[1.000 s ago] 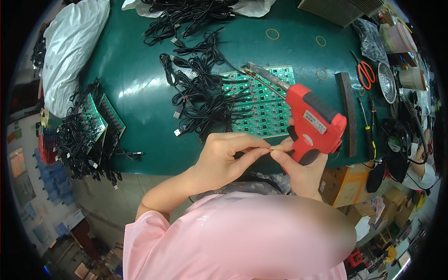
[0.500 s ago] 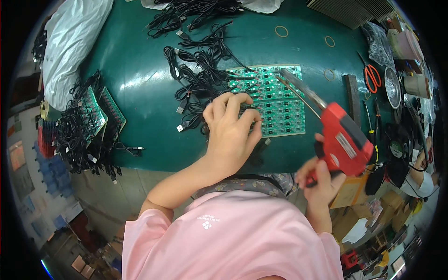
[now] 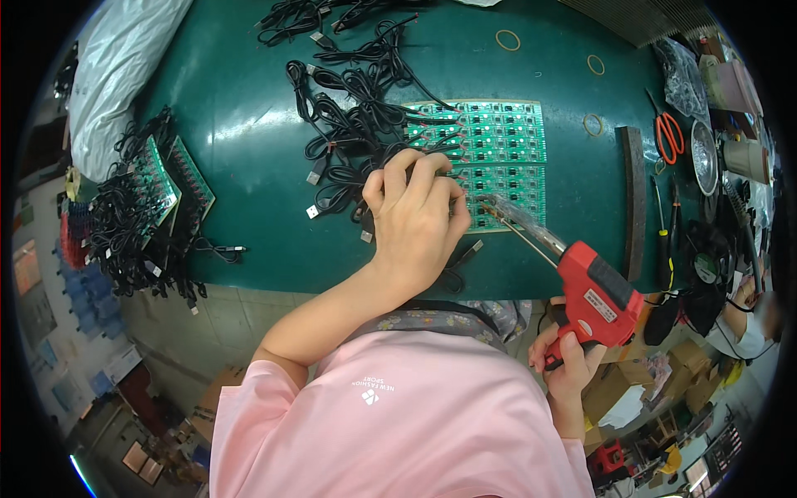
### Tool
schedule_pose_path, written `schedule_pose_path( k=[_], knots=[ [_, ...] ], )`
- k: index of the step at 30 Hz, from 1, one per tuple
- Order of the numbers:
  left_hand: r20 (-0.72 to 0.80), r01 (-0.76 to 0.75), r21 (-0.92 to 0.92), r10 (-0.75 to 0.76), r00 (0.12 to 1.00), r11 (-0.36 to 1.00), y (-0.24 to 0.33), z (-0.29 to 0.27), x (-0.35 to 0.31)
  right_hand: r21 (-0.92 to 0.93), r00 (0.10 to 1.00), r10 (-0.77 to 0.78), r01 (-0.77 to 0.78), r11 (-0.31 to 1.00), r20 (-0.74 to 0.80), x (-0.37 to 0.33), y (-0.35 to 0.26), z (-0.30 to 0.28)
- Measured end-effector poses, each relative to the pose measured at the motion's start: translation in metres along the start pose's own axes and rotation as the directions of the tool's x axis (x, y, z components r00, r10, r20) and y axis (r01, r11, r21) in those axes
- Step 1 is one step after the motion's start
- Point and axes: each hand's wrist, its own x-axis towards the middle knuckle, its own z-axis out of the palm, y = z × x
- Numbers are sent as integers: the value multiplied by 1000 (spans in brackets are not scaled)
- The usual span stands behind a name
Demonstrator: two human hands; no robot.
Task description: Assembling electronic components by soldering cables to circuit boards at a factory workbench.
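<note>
Since half a second ago the left hand (image 3: 415, 220) has stayed pressed, fingers curled, on the green circuit-board panel (image 3: 498, 158) and black cables (image 3: 349, 133), while the right hand (image 3: 569, 365), wrapped around the red soldering gun (image 3: 594, 295), has brought its tip to the panel just beside those fingers on the green bench (image 3: 249, 124).

orange-handled scissors (image 3: 666, 133) far right; rubber bands (image 3: 507, 39) on green table (image 3: 249, 124); white bag (image 3: 116, 66) left.

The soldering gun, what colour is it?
Red soldering gun, in the right hand; head view.
</note>
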Motion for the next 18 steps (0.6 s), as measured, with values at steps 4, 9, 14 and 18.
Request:
schedule_pose_path(
  k=[4,9,14,18],
  knots=[
    [-8,-10,11,10,1000,1000,-1,2,-2,-20,999,-1,2,1000,44,5,1,2],
    [-22,-10,-4,10,1000,1000,-1,3,-3,-26,999,-13,15,1000,42,6,3,2],
    [-24,-13,-2,13,1000,1000,-3,3,-2,-32,999,-23,24,999,39,7,2,4],
    [-28,-14,-17,14,1000,1000,-2,4,-2,5,1000,-2,2,1000,4,7,0,8]
  ],
)
